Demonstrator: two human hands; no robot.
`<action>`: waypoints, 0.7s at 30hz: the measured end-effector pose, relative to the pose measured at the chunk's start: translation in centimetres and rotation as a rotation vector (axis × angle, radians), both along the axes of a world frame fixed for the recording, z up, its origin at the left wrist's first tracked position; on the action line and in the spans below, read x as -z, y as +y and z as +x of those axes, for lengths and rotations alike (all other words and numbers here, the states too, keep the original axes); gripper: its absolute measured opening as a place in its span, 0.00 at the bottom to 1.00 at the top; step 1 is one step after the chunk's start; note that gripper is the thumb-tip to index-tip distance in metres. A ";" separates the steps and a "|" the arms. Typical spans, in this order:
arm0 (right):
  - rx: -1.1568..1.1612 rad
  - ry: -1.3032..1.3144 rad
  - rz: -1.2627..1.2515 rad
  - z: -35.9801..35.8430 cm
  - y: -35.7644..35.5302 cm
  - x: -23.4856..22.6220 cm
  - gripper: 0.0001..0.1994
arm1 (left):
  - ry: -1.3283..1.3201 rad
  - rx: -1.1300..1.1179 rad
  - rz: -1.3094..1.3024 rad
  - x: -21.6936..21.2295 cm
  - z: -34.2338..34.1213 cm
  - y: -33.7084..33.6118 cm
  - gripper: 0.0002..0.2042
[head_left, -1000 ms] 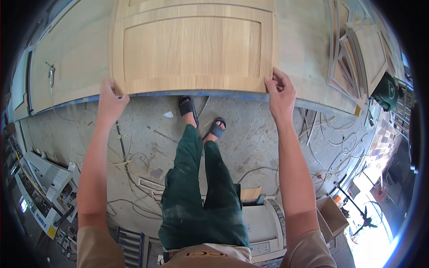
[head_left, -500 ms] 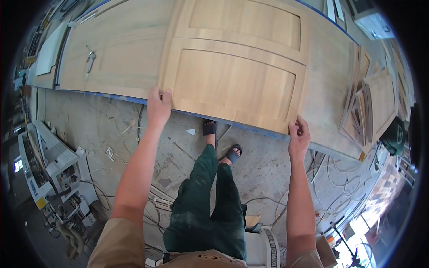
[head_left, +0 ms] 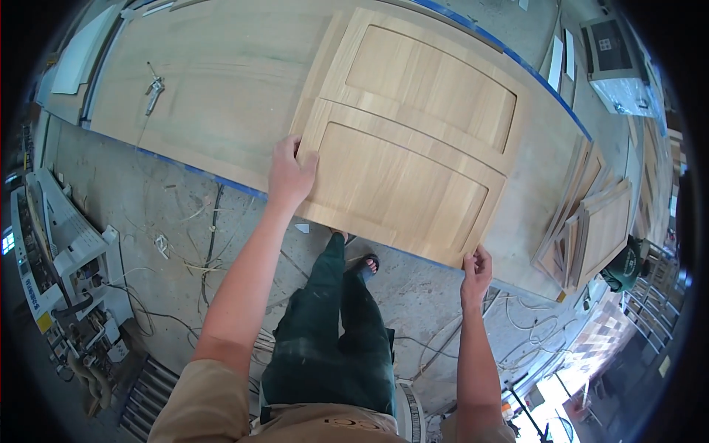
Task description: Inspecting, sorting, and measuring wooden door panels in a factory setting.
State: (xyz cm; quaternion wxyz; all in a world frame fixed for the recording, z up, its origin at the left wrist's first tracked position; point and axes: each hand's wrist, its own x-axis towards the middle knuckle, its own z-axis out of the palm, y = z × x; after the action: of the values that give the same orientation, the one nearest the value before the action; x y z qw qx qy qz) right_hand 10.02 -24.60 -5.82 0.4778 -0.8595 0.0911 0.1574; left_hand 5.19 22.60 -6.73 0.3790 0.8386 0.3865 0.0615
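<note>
Two framed wooden cabinet doors [head_left: 384, 188] with recessed centres show one beyond the other on the workbench; I cannot tell whether they are joined. Their grain is light brown. A strip of wood shows under their left side. My left hand [head_left: 293, 173] is closed on the left edge of the nearer door, thumb on top. At its near right corner my right hand [head_left: 476, 272] pinches the edge, fingers curled. The near edge of this door lies along the bench's front edge.
On the left of the workbench [head_left: 221, 96] lies a metal air blow gun [head_left: 154, 96]. Several framed wooden panels [head_left: 602, 236] lean at the right end. Hoses and cables [head_left: 528, 328] cross the floor. A machine [head_left: 70, 251] stands at lower left, a wrapped box [head_left: 624, 70] at far right.
The view has tilted and shifted, so the far door's back edge now shows. My left hand sits farther up the left edge; my right hand keeps to the near right corner.
</note>
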 end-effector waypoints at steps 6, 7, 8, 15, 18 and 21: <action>-0.003 0.027 0.014 0.4 0.5 -0.4 0.19 | -0.106 0.038 0.168 -0.3 4.9 0.5 0.23; -0.002 0.040 0.013 0.5 0.8 -0.3 0.19 | -0.121 0.034 0.184 0.3 4.9 0.8 0.23; -0.003 0.043 0.025 0.7 1.0 -0.4 0.19 | -0.137 0.032 0.196 0.5 5.0 0.8 0.24; 0.046 0.087 0.020 1.1 0.7 -1.4 0.18 | -0.122 0.027 0.213 1.1 6.5 -0.7 0.22; 0.021 0.110 -0.015 1.1 -0.4 -1.0 0.18 | 0.044 -0.025 0.342 1.8 6.6 -1.5 0.22; 0.027 0.167 -0.014 1.4 0.2 -0.2 0.18 | 0.056 0.026 0.461 1.1 5.9 -0.2 0.22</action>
State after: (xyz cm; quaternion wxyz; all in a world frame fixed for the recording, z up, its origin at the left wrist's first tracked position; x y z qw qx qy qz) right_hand 11.38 -24.44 -5.58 0.4646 -0.8453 0.1432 0.2214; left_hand 11.09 22.40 -7.86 0.1673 0.9092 0.3619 0.1198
